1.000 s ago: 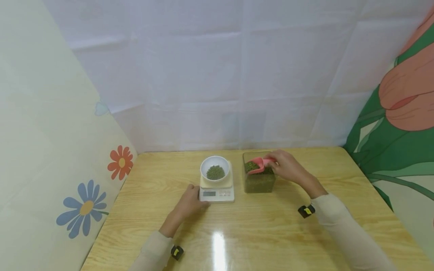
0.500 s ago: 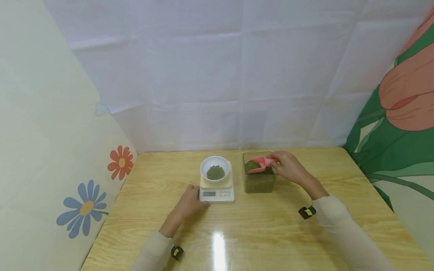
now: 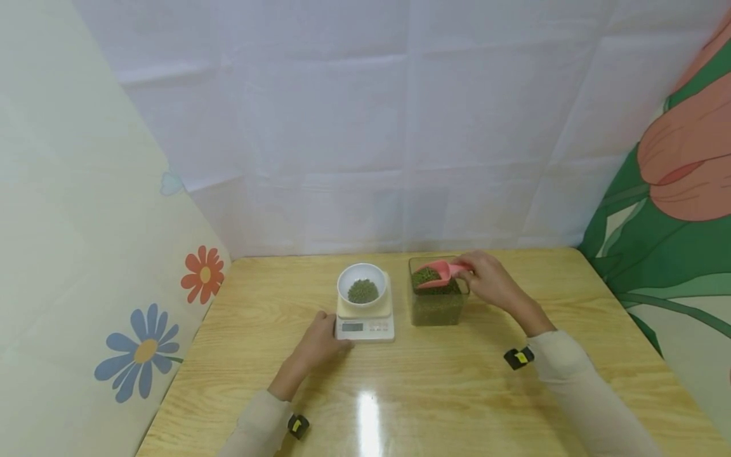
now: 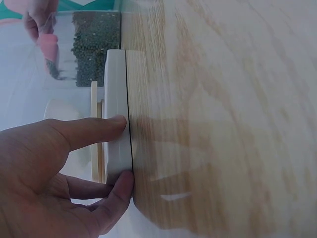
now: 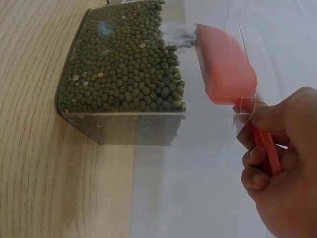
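Note:
My right hand grips the handle of a pink scoop, tilted inside the top of a clear square container. Green mung beans fill the lower part of that container. In the right wrist view the scoop's head is above the bean surface, with a dark blur of beans at its mouth. My left hand holds the front left corner of a white kitchen scale, thumb along its front edge and fingers at its side. A white bowl holding a small heap of mung beans rests on the scale.
Everything stands on a light wooden table, with the container just right of the scale. White cloth hangs behind the table's far edge. Flower-printed panels flank both sides.
The right hand has lifted the scoop slightly, shifting it a little to the right within the container. The left hand, scale and bowl have stayed put.

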The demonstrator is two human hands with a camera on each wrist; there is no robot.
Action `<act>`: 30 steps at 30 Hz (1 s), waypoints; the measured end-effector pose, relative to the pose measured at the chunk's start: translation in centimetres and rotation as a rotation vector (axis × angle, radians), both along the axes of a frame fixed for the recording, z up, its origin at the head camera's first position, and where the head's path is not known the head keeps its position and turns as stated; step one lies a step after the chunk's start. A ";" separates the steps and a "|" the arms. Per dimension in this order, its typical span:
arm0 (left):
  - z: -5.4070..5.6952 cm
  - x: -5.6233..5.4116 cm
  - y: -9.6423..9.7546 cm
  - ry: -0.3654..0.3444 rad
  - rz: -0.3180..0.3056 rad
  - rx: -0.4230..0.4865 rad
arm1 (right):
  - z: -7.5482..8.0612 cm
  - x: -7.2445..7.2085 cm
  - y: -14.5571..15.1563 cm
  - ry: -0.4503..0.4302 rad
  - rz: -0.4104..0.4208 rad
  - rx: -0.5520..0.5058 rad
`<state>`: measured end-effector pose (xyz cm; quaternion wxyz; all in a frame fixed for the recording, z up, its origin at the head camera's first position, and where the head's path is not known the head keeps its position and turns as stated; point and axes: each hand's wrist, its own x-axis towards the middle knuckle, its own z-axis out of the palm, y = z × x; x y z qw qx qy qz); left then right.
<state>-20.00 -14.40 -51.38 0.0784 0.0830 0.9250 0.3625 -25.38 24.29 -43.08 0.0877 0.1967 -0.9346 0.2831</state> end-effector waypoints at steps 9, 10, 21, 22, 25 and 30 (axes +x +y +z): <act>-0.1 0.0 -0.1 0.001 0.002 -0.004 | 0.0 0.0 0.1 0.016 0.000 -0.005; -0.1 0.0 -0.1 0.003 0.001 -0.003 | 0.0 0.0 0.1 0.019 -0.002 -0.009; -0.4 0.0 -0.1 0.000 -0.002 0.005 | 0.1 0.1 0.1 0.032 -0.003 -0.031; -0.4 -0.1 -0.1 0.003 -0.004 0.004 | 0.1 0.1 0.1 0.031 -0.003 -0.033; -0.4 -0.2 -0.1 0.005 0.000 0.002 | 0.1 0.0 0.1 0.020 -0.011 -0.034; -0.4 -0.2 -0.1 0.006 -0.001 0.001 | 0.2 -0.1 0.3 0.017 -0.017 -0.022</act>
